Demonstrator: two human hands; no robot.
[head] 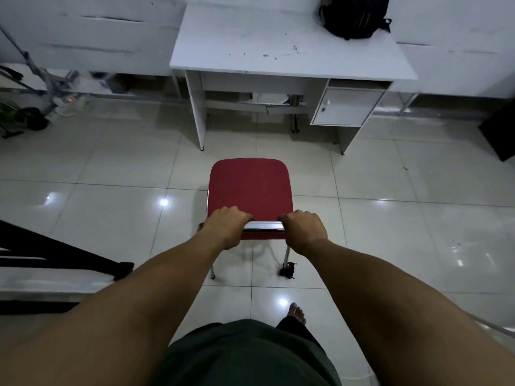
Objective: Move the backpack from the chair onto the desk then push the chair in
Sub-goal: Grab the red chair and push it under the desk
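A black backpack [353,16] lies on the far right corner of the white desk [250,45]. A chair with a red seat [249,188] and chrome legs stands on the tiled floor, a short way in front of the desk's knee gap. My left hand [225,227] grips the left end of the chair's backrest top. My right hand [305,229] grips its right end. A strip of chrome frame shows between the two hands. Both arms are stretched forward.
The desk has a small cabinet [347,107] under its right side and a side panel [196,112] on the left. A black frame [55,252] juts in at the lower left. A dark box [498,132] sits at the right. My bare foot [296,313] is behind the chair.
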